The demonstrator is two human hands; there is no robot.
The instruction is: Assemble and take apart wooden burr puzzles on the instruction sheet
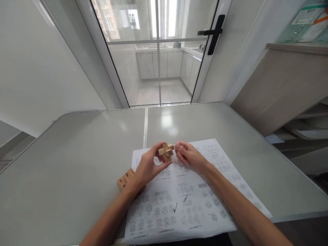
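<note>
My left hand (pixel 150 167) is closed around a small wooden interlocking puzzle (pixel 166 151), holding it just above a printed instruction sheet (pixel 189 201). My right hand (pixel 188 155) is beside the puzzle, its fingertips pinched on the end of one wooden piece on the puzzle's right side. Partly hidden behind my left wrist, loose wooden blocks (pixel 125 178) marked with numbers lie on the table.
The sheet of puzzle diagrams lies on a grey folding table (pixel 77 153) with a seam down its middle. A glass door (pixel 159 51) with a black handle stands beyond the table. A wooden shelf unit (pixel 287 85) stands at the right.
</note>
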